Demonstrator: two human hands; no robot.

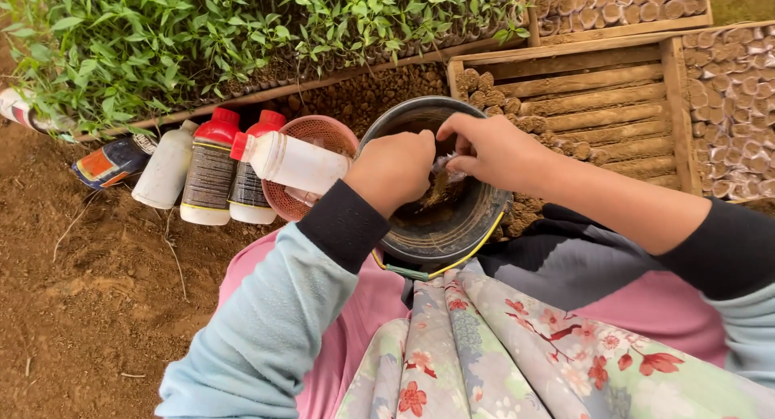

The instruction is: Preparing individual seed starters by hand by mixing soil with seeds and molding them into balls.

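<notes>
From the head camera, the left hand (393,170) is clamped on a white bottle (292,161) tipped sideways beside the dark bucket (476,225). The right hand (490,148) pinches a small packet (449,169) over the bucket's mouth.

Bare brown soil ground (97,306), seedling bed (202,39), wooden trays (597,96), daylight.

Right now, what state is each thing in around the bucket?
Left hand: closed around the white plastic bottle with a red cap, tipped sideways, capped.
Right hand: fingers pinching a small pale packet over the bucket.
Dark round metal bucket: upright, open.
Two red-capped bottles: on the soil, closed.
Pink mesh basket: upright.
</notes>
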